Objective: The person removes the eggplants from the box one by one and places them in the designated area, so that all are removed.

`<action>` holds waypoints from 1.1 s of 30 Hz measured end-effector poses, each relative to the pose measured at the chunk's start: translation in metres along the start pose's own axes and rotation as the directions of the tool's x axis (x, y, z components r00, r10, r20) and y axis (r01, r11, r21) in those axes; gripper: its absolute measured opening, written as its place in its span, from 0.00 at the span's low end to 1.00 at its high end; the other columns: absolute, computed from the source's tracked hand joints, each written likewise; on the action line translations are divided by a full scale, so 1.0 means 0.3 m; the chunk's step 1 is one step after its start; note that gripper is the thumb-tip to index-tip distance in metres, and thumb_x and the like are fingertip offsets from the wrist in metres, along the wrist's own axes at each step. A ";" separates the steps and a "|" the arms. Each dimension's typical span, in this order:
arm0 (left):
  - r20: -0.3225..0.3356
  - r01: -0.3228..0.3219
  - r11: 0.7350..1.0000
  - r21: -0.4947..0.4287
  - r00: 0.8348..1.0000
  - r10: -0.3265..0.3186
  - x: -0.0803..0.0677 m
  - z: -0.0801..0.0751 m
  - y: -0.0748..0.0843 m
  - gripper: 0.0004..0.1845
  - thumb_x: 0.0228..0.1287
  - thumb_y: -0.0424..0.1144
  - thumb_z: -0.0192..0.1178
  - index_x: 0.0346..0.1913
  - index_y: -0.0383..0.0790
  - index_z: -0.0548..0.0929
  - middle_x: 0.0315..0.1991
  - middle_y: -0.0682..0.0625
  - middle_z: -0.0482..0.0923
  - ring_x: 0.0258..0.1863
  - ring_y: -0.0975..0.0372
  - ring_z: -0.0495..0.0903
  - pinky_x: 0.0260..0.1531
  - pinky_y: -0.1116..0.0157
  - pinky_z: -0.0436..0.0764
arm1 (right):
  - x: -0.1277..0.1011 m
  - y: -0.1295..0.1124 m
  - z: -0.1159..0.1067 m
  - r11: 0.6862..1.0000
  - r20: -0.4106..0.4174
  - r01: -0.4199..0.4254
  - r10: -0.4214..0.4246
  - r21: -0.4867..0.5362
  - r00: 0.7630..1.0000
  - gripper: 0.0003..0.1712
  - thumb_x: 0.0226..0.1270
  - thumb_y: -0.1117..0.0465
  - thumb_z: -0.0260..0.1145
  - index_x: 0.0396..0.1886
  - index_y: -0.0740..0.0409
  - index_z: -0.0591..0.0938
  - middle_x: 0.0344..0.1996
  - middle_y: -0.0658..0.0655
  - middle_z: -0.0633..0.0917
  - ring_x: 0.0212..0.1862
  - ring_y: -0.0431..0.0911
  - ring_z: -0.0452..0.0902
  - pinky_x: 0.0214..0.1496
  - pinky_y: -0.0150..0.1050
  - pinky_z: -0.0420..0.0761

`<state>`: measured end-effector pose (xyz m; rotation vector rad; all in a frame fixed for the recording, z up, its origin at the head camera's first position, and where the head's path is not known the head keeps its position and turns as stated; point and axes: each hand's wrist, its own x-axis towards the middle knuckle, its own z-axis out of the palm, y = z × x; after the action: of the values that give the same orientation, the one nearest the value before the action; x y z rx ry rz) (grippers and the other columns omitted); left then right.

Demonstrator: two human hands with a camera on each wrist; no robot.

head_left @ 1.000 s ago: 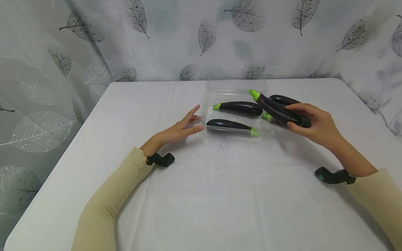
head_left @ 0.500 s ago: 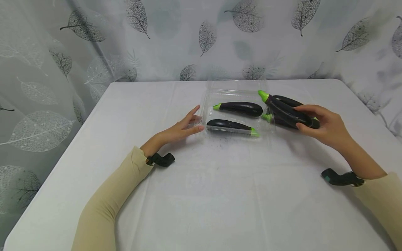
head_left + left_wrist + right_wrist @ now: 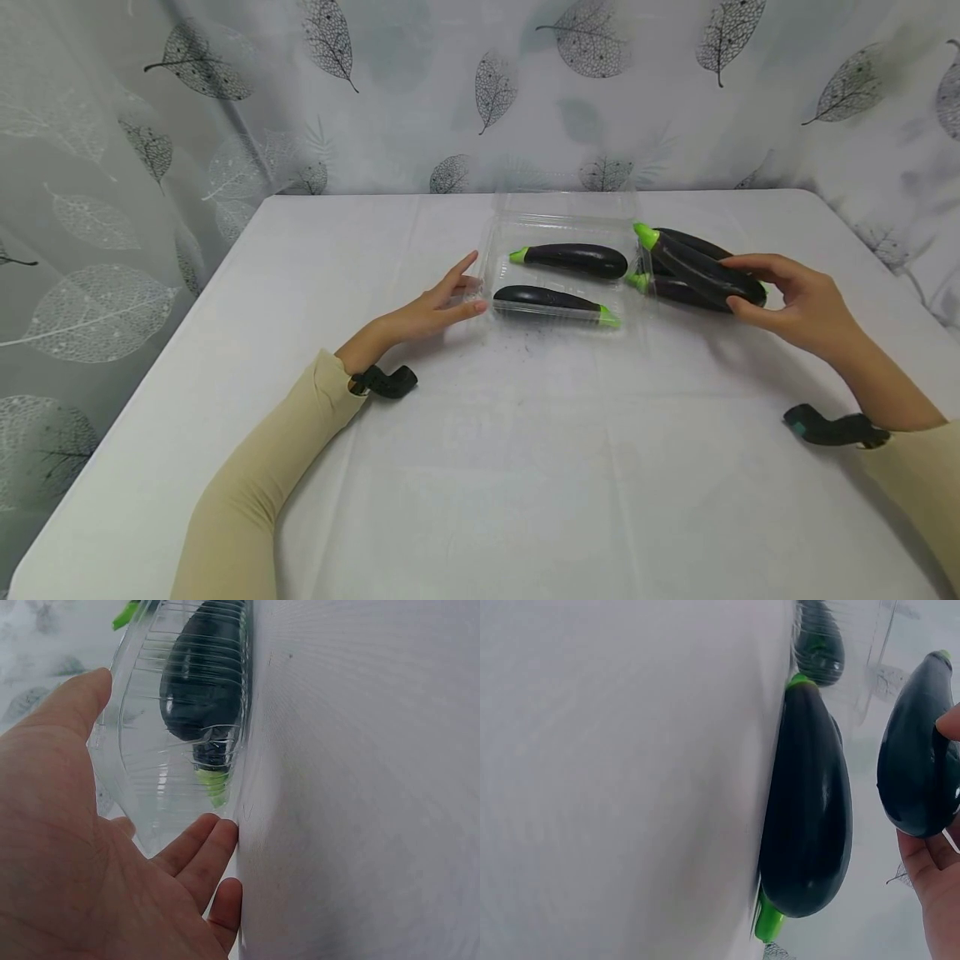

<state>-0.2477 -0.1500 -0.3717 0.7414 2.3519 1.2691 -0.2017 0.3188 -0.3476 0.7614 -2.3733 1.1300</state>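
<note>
Holding an eggplant (image 3: 701, 268) by its blunt end, right hand (image 3: 806, 308) curled round it, above two others beside tray (image 3: 562, 223); left hand (image 3: 427, 312) flat, steadying tray edge; best kept level, stem leading

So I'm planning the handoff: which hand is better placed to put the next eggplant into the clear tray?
Right. The right hand already grips an eggplant beside the clear tray, while the left hand rests open against the tray's left edge, probably steadying it.
</note>
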 end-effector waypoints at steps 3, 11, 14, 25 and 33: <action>0.000 -0.001 1.000 -0.002 1.000 0.001 -0.001 -0.002 0.000 0.44 0.74 0.46 0.53 0.78 0.58 0.33 0.74 0.44 0.55 0.74 0.55 0.54 0.72 0.49 0.53 | -0.003 0.001 -0.006 1.000 0.010 -0.008 0.008 -0.004 1.000 0.37 0.42 0.88 0.68 0.54 0.60 0.83 0.48 0.42 0.82 0.52 0.30 0.73 0.56 0.19 0.68; -0.003 0.005 1.000 -0.003 1.000 -0.005 0.000 -0.003 0.000 0.45 0.73 0.49 0.54 0.78 0.60 0.33 0.74 0.44 0.56 0.74 0.54 0.54 0.71 0.49 0.53 | -0.018 0.018 -0.021 1.000 0.053 -0.024 0.025 -0.014 0.998 0.37 0.43 0.87 0.68 0.54 0.59 0.82 0.48 0.37 0.80 0.54 0.28 0.72 0.56 0.18 0.67; -0.006 0.012 1.000 -0.004 1.000 -0.012 0.001 -0.003 -0.002 0.45 0.72 0.50 0.54 0.78 0.62 0.33 0.74 0.44 0.56 0.74 0.53 0.54 0.71 0.48 0.53 | -0.025 0.021 -0.028 0.999 0.071 -0.027 0.030 -0.031 0.997 0.37 0.43 0.86 0.68 0.54 0.57 0.82 0.48 0.36 0.79 0.53 0.28 0.71 0.56 0.17 0.66; -0.004 0.012 1.000 -0.001 1.000 -0.012 0.002 -0.002 0.002 0.45 0.73 0.51 0.54 0.78 0.63 0.33 0.74 0.45 0.56 0.74 0.52 0.54 0.71 0.47 0.54 | -0.042 0.017 -0.067 0.998 0.115 -0.061 0.065 -0.035 0.991 0.37 0.44 0.86 0.69 0.56 0.56 0.82 0.49 0.42 0.79 0.51 0.31 0.71 0.55 0.17 0.66; -0.005 0.016 1.000 0.011 1.000 -0.016 0.001 0.002 0.005 0.45 0.73 0.47 0.53 0.78 0.60 0.33 0.74 0.44 0.56 0.74 0.52 0.54 0.71 0.48 0.53 | -0.051 0.015 -0.083 0.990 0.135 -0.137 0.139 -0.028 0.981 0.32 0.48 0.82 0.69 0.54 0.59 0.82 0.48 0.34 0.78 0.50 0.29 0.71 0.54 0.15 0.65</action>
<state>-0.2472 -0.1488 -0.3708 0.7220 2.3660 1.2545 -0.1897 0.3455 -0.3442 0.6973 -2.5818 1.1421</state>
